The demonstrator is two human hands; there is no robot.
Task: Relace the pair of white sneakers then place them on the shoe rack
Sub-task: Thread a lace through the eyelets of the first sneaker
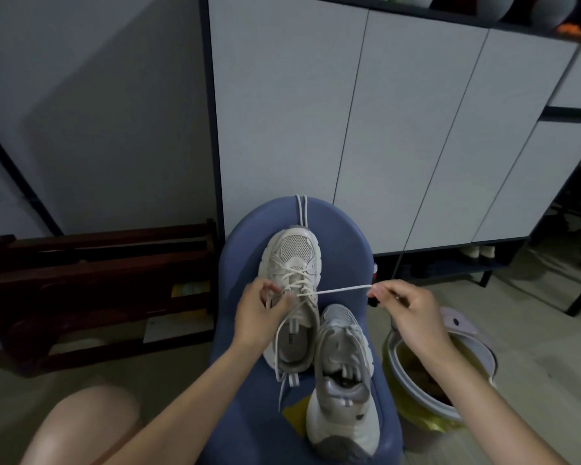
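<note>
Two white sneakers lie on a blue chair seat (245, 236). The far sneaker (294, 253) points away from me and carries a crossed white lace (342, 290). My right hand (413, 313) pinches one lace end and holds it taut out to the right. My left hand (260, 310) pinches the lace at the sneaker's left eyelets. A loose lace end hangs down past the heel. The near sneaker (344, 387) lies beside it, heel toward the far one, with no lace visible. A second lace (301, 211) lies folded beyond the far sneaker's toe.
A dark wooden shoe rack (94, 280) stands low at the left. White cabinet doors (399, 129) rise behind the chair, with shoes under them. A lidded bin with a yellow liner (430, 380) sits at the right. My bare knee (81, 427) is at lower left.
</note>
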